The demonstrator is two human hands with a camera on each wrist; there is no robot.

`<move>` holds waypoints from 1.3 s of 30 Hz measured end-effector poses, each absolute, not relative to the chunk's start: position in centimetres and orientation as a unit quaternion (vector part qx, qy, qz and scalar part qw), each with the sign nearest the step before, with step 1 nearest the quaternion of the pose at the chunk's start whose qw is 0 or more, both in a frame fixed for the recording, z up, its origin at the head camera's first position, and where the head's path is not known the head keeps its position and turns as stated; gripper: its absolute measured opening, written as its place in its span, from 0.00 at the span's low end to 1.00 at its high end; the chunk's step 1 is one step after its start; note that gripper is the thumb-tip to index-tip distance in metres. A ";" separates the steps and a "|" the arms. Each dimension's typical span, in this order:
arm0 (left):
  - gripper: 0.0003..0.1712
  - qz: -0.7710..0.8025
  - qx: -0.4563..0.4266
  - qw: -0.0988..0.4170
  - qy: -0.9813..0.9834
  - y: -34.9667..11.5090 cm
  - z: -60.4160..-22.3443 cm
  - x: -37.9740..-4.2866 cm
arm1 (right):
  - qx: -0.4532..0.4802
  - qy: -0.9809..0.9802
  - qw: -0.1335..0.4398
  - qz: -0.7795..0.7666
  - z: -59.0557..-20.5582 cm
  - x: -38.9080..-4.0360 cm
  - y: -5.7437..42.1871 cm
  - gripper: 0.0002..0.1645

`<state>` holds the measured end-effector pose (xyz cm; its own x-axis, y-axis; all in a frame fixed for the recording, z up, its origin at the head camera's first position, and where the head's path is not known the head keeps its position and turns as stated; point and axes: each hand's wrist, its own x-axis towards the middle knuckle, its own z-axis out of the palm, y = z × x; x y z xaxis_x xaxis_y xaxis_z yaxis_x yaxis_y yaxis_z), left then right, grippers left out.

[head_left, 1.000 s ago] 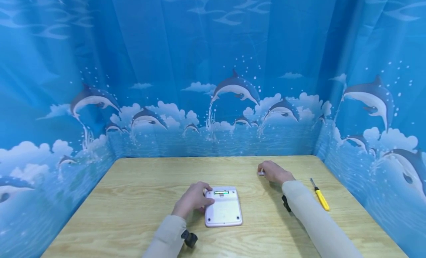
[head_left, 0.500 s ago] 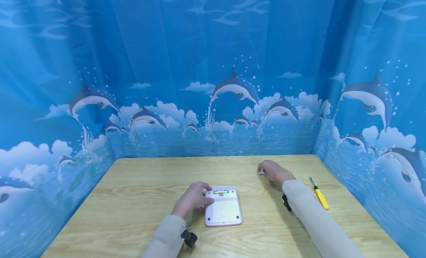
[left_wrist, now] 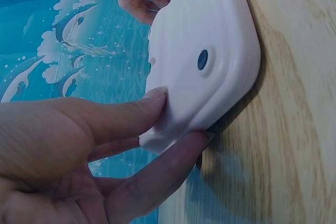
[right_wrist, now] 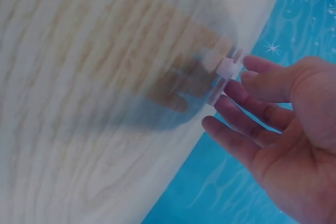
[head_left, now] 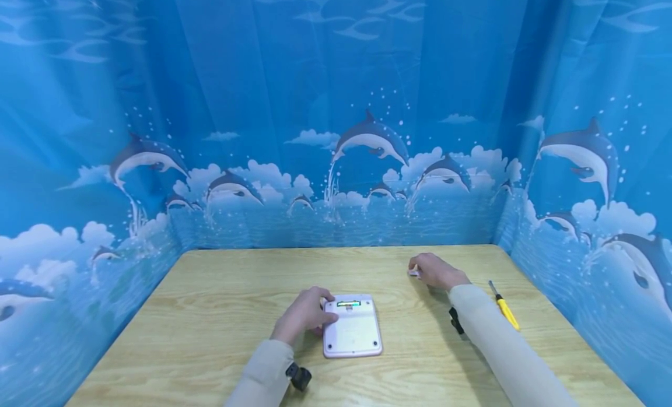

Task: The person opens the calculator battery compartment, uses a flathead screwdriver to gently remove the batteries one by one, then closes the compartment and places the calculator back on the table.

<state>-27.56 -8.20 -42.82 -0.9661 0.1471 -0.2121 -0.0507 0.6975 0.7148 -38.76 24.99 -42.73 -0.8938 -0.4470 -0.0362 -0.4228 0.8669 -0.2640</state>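
A pale pinkish calculator [head_left: 353,334] lies face down on the table, its uncovered battery slot [head_left: 349,304] towards the far edge. My left hand [head_left: 303,315] pinches its left side, with the thumb on the back and a finger under the rim, as the left wrist view [left_wrist: 149,100] shows close up. Further off to the right, my right hand [head_left: 434,271] holds a small white battery cover [right_wrist: 227,70] by the fingertips, low over the wood. In the right wrist view the thumb and forefinger are at one end of the cover, the other fingers loosely bent beside it.
A screwdriver [head_left: 507,312] with a yellow handle lies right of my right forearm, its tip pointing away. Blue curtains [head_left: 336,104] printed with dolphins stand behind the wooden table [head_left: 231,313] and along both sides.
My right hand has shifted very slightly to the right together with the battery cover. The left hand and the calculator have stayed in place.
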 end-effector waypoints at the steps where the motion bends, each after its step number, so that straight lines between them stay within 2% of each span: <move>1: 0.25 0.388 0.026 0.128 0.912 -8.2 -42.8 -27.5 | -0.226 0.965 0.049 -0.124 -42.6 -38.7 25.0 0.15; 10: 0.25 0.390 0.021 0.128 0.912 -8.2 -42.6 -27.4 | -0.220 0.969 0.070 -0.092 -41.1 -38.0 25.5 0.12; 17: 0.24 0.390 0.016 0.127 0.912 -8.3 -42.7 -27.5 | -0.196 0.975 0.092 -0.048 -39.4 -36.6 26.4 0.17; 28: 0.24 0.394 0.017 0.124 0.911 -8.5 -42.8 -27.6 | -0.199 0.977 0.065 -0.038 -37.2 -33.8 29.0 0.17; 39: 0.24 0.391 0.014 0.127 0.911 -8.6 -42.8 -27.6 | -0.181 0.981 0.058 -0.049 -37.7 -32.4 32.8 0.16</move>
<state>-27.61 -8.62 -42.81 -0.9674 0.1255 -0.2198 -0.0729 0.6934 0.7168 -32.43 32.76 -37.68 -0.9276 -0.3611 -0.0954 -0.3497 0.9295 -0.1173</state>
